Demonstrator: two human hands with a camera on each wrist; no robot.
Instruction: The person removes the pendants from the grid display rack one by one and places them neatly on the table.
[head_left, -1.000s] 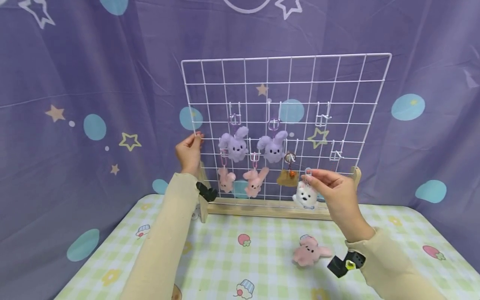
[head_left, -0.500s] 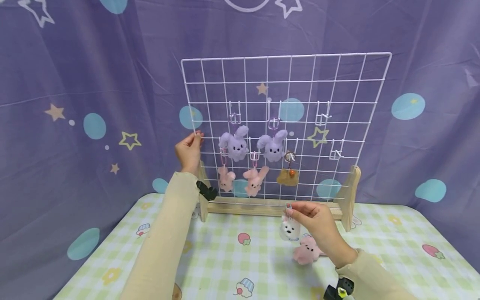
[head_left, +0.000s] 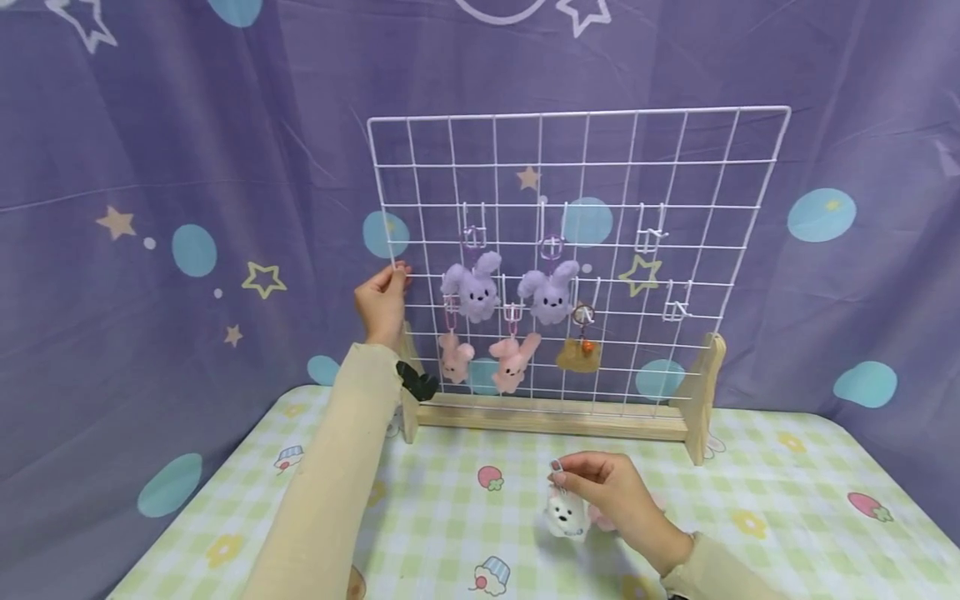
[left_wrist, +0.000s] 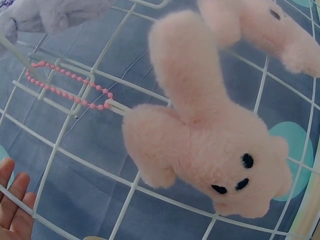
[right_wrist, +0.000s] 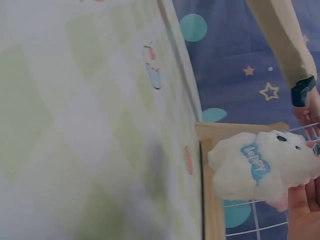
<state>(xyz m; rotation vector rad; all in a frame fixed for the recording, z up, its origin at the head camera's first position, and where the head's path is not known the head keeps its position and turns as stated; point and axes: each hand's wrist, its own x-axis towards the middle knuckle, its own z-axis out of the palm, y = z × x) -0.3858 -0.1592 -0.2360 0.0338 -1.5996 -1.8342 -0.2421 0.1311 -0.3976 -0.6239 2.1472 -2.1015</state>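
Note:
My left hand (head_left: 380, 304) grips the left edge of a white wire grid (head_left: 558, 117), set in a wooden stand (head_left: 551, 419). In the left wrist view its fingertips (left_wrist: 19, 207) show beside the wire, near a pink plush bunny (left_wrist: 220, 145) on a pink bead chain (left_wrist: 70, 85). Low over the table, my right hand (head_left: 618, 504) pinches the clasp of a white plush dog keychain (head_left: 564, 513), which hangs beneath the fingers. A blue tag (right_wrist: 256, 162) shows on the dog in the right wrist view. Another pink plush (head_left: 602, 518) lies partly hidden behind that hand.
Two purple plush bunnies (head_left: 474, 292) hang on the upper hooks. Below are two pink bunnies (head_left: 513, 367) and a brown plush (head_left: 579, 356). Toward the right, two hooks (head_left: 675, 311) carry nothing. A checked cloth (head_left: 427, 517) covers the table; a purple curtain (head_left: 225, 100) hangs behind.
My right hand has carried the white dog keychain down and left, from in front of the grid to low over the table. My left hand keeps its grip on the grid edge.

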